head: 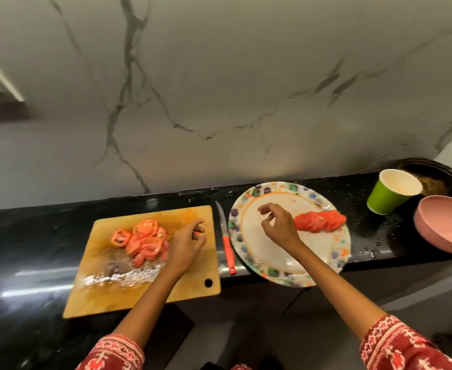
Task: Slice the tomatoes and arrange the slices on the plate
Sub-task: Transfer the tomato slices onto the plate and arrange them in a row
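On the board (145, 265) lay our cut slices (142, 240) | left hand (186, 245) pinched a small red bit | right hand (278, 225) hung loose, empty, over the plate (262, 252) beside one row (319, 221) | step: arranging; next, we think, carry more slices across.

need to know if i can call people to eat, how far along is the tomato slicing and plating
Partly done. Slicing looks finished: the knife lies on the counter between the cutting board and the plate, and only cut slices show. One row of slices is already on the plate. The left hand pinches a slice at the board; the right hand hovers over the plate. The pile of slices remains to move.
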The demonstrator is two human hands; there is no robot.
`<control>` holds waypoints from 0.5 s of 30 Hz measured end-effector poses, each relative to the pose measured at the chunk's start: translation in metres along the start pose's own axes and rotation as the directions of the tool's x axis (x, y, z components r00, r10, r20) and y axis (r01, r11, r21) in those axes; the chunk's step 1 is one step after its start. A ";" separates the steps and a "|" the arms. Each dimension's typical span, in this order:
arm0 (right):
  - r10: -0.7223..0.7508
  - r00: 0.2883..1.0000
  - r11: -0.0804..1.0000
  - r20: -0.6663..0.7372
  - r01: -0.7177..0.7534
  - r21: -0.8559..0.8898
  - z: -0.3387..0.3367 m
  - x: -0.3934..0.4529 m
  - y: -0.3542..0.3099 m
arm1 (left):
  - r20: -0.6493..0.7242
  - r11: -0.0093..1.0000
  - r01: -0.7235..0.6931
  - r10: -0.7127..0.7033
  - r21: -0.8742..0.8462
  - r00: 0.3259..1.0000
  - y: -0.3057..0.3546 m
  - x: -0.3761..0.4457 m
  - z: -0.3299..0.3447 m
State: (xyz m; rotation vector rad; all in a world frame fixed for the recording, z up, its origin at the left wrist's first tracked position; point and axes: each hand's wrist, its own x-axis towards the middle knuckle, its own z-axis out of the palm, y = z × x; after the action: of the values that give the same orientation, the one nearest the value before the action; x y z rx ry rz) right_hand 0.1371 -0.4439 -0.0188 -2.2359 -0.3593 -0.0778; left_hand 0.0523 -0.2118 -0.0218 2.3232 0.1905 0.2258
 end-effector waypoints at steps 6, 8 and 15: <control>-0.065 0.993 0.997 0.102 0.060 0.052 0.067 -0.003 -0.054 | -0.137 0.989 0.135 -0.126 0.057 0.983 -0.062 -0.028 -0.071; -0.071 0.987 0.997 0.141 0.066 0.040 0.087 -0.002 -0.069 | -0.151 0.980 0.185 -0.173 0.074 0.973 -0.078 -0.031 -0.091; -0.031 0.949 0.973 0.313 0.100 -0.208 0.142 0.010 -0.099 | -0.095 0.980 0.181 -0.173 0.081 0.980 -0.111 -0.034 -0.127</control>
State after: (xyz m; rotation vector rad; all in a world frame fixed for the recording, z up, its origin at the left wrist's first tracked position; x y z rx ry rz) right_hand 0.1092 -0.2732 -0.0335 -2.4607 -0.6215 0.2096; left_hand -0.0166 -0.0542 -0.0192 2.3696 0.4576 0.2344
